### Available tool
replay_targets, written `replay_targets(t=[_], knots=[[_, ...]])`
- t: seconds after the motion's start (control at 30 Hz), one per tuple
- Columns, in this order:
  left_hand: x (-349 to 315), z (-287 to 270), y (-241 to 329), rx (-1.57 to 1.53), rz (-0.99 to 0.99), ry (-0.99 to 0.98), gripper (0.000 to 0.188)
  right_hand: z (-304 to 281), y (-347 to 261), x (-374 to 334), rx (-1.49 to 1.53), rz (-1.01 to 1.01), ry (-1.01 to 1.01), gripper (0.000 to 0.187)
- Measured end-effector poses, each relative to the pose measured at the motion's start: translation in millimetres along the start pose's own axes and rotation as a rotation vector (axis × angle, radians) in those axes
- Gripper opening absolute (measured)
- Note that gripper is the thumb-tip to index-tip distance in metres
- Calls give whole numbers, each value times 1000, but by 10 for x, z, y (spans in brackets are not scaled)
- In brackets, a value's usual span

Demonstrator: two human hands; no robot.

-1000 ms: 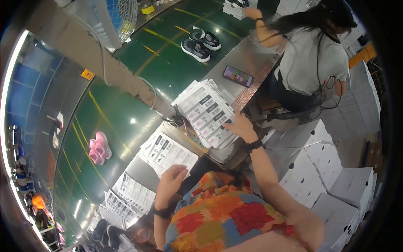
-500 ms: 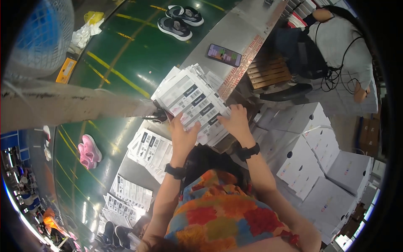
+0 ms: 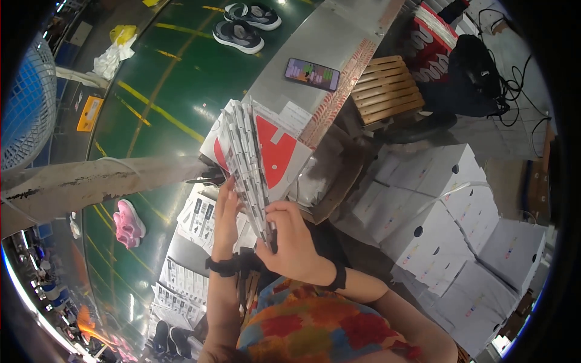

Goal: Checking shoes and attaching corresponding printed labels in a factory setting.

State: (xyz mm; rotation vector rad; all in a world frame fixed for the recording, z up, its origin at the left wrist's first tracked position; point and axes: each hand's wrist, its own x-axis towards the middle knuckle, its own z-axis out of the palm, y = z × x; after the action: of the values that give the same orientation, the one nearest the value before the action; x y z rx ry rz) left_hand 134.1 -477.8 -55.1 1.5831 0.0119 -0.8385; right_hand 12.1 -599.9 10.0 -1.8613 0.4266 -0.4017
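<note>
A thick stack of white printed label sheets (image 3: 245, 154) stands tilted on edge, its layered edges facing up. My left hand (image 3: 226, 215) grips its left side near the lower end. My right hand (image 3: 292, 242) is closed round the near right corner, thumb and fingers pinching the sheets. Behind the stack a red and white cardboard piece (image 3: 281, 151) lies on the metal ledge. More label sheets (image 3: 196, 219) lie spread just left of my left hand, and further piles of label sheets (image 3: 181, 284) lie nearer along the ledge.
A phone (image 3: 311, 74) rests on the ledge. The green conveyor belt (image 3: 175, 78) carries dark sneakers (image 3: 245, 27) and pink shoes (image 3: 129, 224). A post (image 3: 109, 178) crosses at left, near a fan (image 3: 24, 109). White boxes (image 3: 436, 224) are stacked at right, by a slatted wooden stool (image 3: 387, 91).
The label stack has gone from lying flat to standing on edge, uncovering the red and white cardboard. My right hand has moved left and nearer; my left hand has shifted left.
</note>
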Motion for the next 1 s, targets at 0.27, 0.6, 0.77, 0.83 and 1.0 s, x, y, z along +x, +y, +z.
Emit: replay_targets(t=[0.27, 0.6, 0.77, 0.83, 1.0], knots=[[-100, 91, 731, 303, -104, -19, 37, 191, -145, 19, 26, -206, -97, 55], [-81, -131, 646, 144, -33, -63, 39, 33, 411, 195, 603, 332, -402, 94], [-234, -345, 377, -213, 119, -325, 60, -145, 313, 347, 441, 278, -380, 85], [-388, -377, 368, -247, 122, -320, 58, -196, 682, 344, 235, 363, -212, 70], [-846, -702, -257, -10, -58, 402, 38, -392, 1237, 560, 567, 446, -158, 43]])
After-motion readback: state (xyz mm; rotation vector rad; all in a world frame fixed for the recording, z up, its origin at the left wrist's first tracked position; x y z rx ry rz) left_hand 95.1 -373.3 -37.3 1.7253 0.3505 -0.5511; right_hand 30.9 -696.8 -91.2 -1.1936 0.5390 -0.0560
